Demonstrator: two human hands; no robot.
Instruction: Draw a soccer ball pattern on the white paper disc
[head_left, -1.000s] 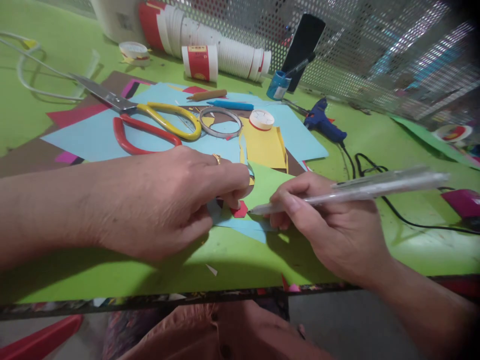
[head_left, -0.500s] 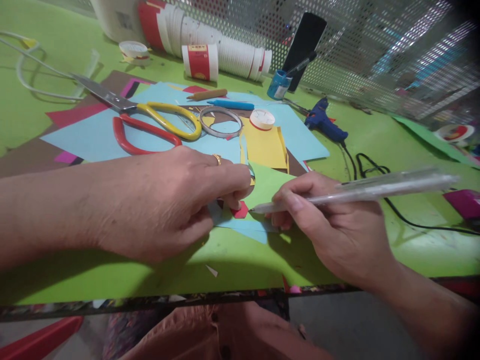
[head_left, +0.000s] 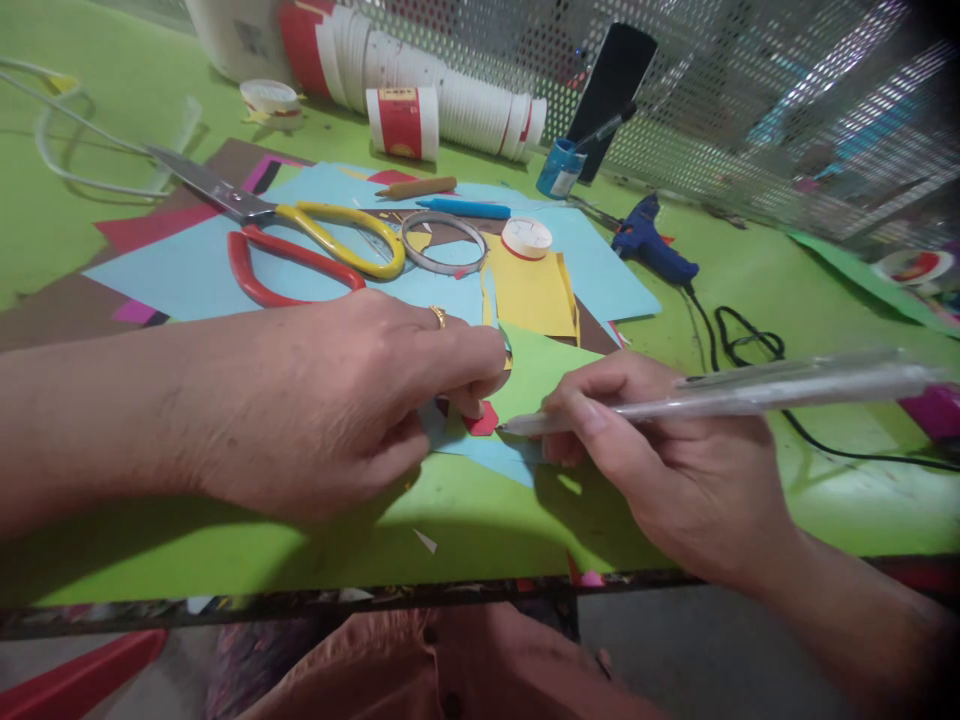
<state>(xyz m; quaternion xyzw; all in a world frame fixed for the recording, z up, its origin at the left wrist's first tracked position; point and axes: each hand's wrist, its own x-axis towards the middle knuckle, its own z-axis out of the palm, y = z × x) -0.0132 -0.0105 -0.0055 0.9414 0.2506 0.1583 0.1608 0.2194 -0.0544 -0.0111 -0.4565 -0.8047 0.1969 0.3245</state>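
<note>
My left hand (head_left: 352, 400), with a gold ring, presses its closed fingertips on a small red paper piece (head_left: 482, 420) that lies on a light green sheet (head_left: 536, 365) and a pale blue sheet (head_left: 491, 455). My right hand (head_left: 667, 460) grips a clear pen (head_left: 720, 395); its tip touches the paper just right of the red piece. Both hands rest near the front edge of the green table (head_left: 465, 520).
Behind the hands lie scissors with red and yellow handles (head_left: 300, 250), a tape ring (head_left: 442, 243), a white lid (head_left: 526, 238), yellow paper (head_left: 532, 295), a blue pen (head_left: 465, 209), a blue glue gun (head_left: 651, 245) with black cord, stacked paper cups (head_left: 450, 105), a glue bottle (head_left: 556, 170) and a mesh wall.
The pen and my right hand shifted very slightly; the pen's rear end moved a little to the right. My left hand stays pressed on the red piece.
</note>
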